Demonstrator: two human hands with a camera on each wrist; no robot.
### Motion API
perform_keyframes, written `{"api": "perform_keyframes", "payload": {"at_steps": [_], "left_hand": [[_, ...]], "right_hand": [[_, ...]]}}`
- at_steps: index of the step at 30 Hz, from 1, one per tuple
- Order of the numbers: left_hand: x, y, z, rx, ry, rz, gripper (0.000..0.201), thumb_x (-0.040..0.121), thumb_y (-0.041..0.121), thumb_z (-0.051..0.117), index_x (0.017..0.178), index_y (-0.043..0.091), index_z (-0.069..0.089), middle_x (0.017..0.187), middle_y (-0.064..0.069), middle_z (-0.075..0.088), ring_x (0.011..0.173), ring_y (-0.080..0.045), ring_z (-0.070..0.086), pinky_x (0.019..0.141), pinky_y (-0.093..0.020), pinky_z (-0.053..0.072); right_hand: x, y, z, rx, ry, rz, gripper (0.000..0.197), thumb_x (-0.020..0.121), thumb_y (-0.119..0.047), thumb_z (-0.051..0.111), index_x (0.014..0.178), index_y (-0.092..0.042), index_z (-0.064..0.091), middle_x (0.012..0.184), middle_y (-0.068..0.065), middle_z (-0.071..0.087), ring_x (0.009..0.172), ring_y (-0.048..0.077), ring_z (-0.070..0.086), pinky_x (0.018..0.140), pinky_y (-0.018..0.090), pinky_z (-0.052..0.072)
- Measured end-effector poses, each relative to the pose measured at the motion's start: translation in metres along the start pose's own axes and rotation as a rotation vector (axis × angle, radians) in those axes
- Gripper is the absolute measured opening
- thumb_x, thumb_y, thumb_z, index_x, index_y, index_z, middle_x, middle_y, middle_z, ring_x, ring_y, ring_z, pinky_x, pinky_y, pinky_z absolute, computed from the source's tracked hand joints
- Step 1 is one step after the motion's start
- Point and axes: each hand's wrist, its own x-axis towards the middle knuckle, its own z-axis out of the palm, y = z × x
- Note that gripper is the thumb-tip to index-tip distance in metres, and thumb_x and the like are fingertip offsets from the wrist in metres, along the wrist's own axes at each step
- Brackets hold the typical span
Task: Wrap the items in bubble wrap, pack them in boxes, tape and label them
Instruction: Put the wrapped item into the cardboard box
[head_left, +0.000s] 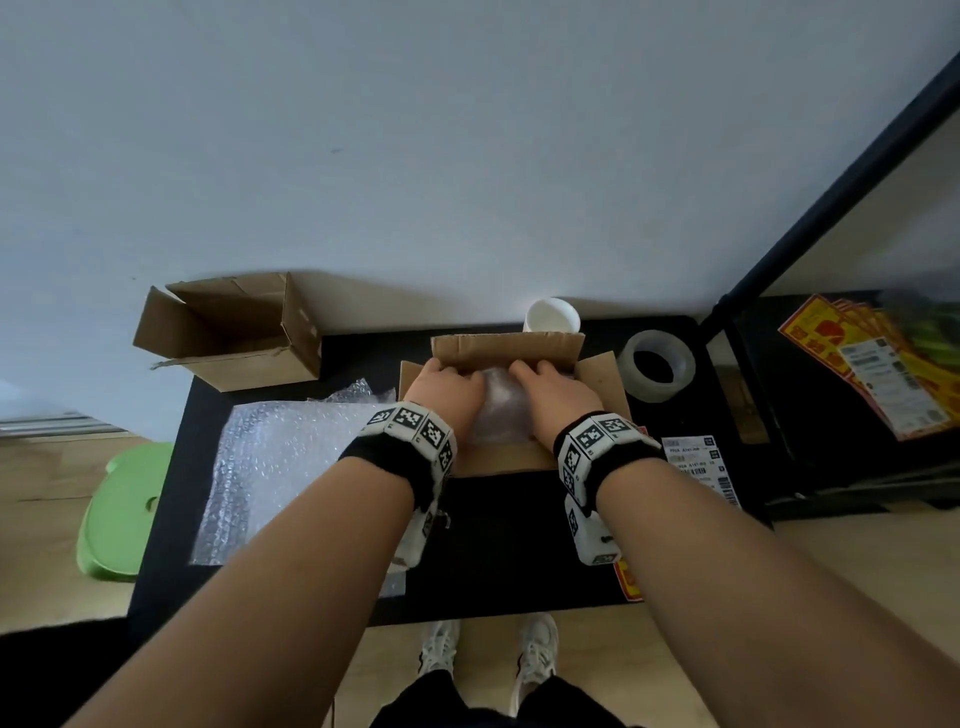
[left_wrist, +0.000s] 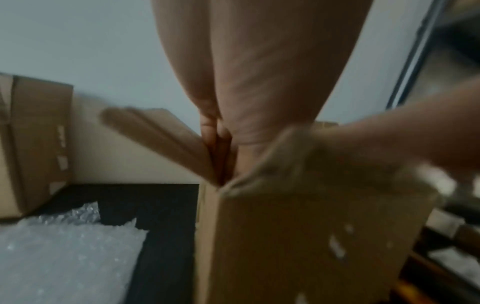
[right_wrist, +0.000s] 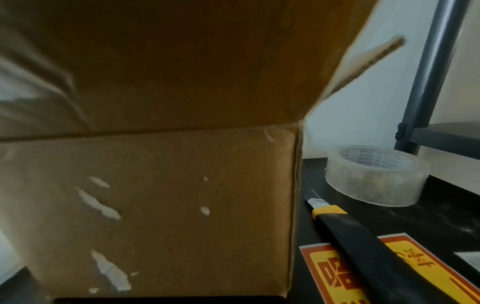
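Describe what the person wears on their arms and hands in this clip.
Both forearms are bare, with no sleeves or gloves. Each wrist carries a black band ringed with white square tiles printed with black-and-white coded markers: one behind the left hand, one behind the right hand. A white boxy module, also marker-tagged, hangs under each band. No cables are visible.

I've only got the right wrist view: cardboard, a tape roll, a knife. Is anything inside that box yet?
Observer: Yes, a bubble-wrapped bundle sits inside the open box.
Operator: What are the grips doing?
Observer: The left grip and right grip rest on the bundle's two sides; the left's fingers reach straight down.
Operator: Anything left to wrap?
Observer: A white cup stands unwrapped behind the box, by the wall.
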Motion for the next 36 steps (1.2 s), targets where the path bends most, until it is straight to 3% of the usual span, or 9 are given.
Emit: {"api": "perform_keyframes", "payload": {"at_steps": [6,10,14,19,23,27,30,33,36], "left_hand": [[0.005,0.005,0.010,0.029,0.054,0.016,0.033,0.097,0.023,0.042,0.127,0.010,0.046,0.116,-0.004,0.066,0.115,-0.025,0.055,0.106,-0.036,0.028],[0.009,0.004,0.011,0.044,0.020,0.027,0.031,0.098,0.020,0.041,0.125,0.009,0.049,0.112,-0.003,0.068,0.112,-0.024,0.058,0.112,-0.037,0.023],[0.009,0.005,0.013,0.055,0.028,0.041,0.028,0.095,0.012,0.040,0.119,0.008,0.055,0.110,-0.004,0.068,0.107,-0.025,0.060,0.113,-0.036,0.022],[0.005,0.005,0.012,0.039,0.033,0.052,0.028,0.095,0.013,0.041,0.118,0.010,0.056,0.115,-0.005,0.065,0.112,-0.025,0.056,0.108,-0.035,0.029],[0.000,0.010,0.007,0.031,0.060,-0.017,0.032,0.097,0.012,0.038,0.124,0.011,0.054,0.125,-0.007,0.056,0.122,-0.027,0.046,0.102,-0.035,0.034],[-0.003,0.016,-0.002,-0.011,0.022,-0.109,0.030,0.095,0.008,0.041,0.120,0.011,0.057,0.123,-0.007,0.060,0.120,-0.027,0.050,0.100,-0.035,0.037],[-0.003,0.022,-0.016,-0.150,0.037,-0.233,0.029,0.095,0.005,0.045,0.122,0.009,0.052,0.124,-0.010,0.056,0.115,-0.028,0.054,0.090,-0.037,0.046],[-0.002,0.031,-0.023,-0.338,0.009,-0.213,0.037,0.091,0.005,0.056,0.126,0.008,0.043,0.125,-0.012,0.053,0.112,-0.031,0.059,0.082,-0.040,0.050],[-0.001,0.034,-0.018,-0.384,-0.034,-0.212,0.045,0.090,0.005,0.058,0.131,0.006,0.038,0.129,-0.013,0.052,0.111,-0.030,0.061,0.080,-0.039,0.051]], "right_hand": [[0.001,0.008,-0.008,0.097,-0.105,0.008,0.052,0.091,-0.023,0.063,0.135,-0.027,0.035,0.134,0.010,0.040,0.114,0.039,0.055,0.094,0.045,0.049],[0.005,0.003,-0.003,0.058,-0.093,0.009,0.055,0.092,-0.021,0.062,0.137,-0.025,0.030,0.133,0.013,0.038,0.113,0.041,0.056,0.093,0.048,0.051],[0.006,-0.001,-0.002,-0.040,-0.088,0.009,0.061,0.094,-0.008,0.053,0.145,-0.020,0.022,0.135,0.020,0.038,0.103,0.041,0.061,0.084,0.046,0.053],[0.001,-0.002,-0.003,-0.091,-0.082,-0.011,0.069,0.093,-0.001,0.050,0.150,-0.019,0.017,0.136,0.021,0.039,0.105,0.040,0.060,0.083,0.045,0.051],[-0.007,-0.002,-0.010,-0.045,-0.061,-0.015,0.057,0.094,-0.001,0.045,0.145,-0.013,0.022,0.133,0.022,0.043,0.107,0.041,0.060,0.086,0.046,0.050],[-0.016,-0.001,-0.017,-0.027,-0.039,0.039,0.044,0.096,0.001,0.041,0.138,-0.004,0.028,0.131,0.023,0.049,0.110,0.039,0.060,0.087,0.045,0.049],[-0.018,0.001,-0.022,-0.035,-0.021,0.064,0.043,0.096,-0.002,0.044,0.137,-0.006,0.031,0.133,0.023,0.044,0.113,0.040,0.058,0.090,0.045,0.048],[-0.018,0.001,-0.020,-0.038,-0.062,0.040,0.046,0.094,-0.005,0.051,0.136,-0.008,0.031,0.128,0.021,0.050,0.113,0.038,0.057,0.088,0.043,0.049],[-0.014,0.001,-0.015,-0.014,-0.071,0.034,0.046,0.095,-0.004,0.050,0.136,-0.007,0.030,0.125,0.021,0.055,0.108,0.035,0.061,0.083,0.040,0.049]]}}
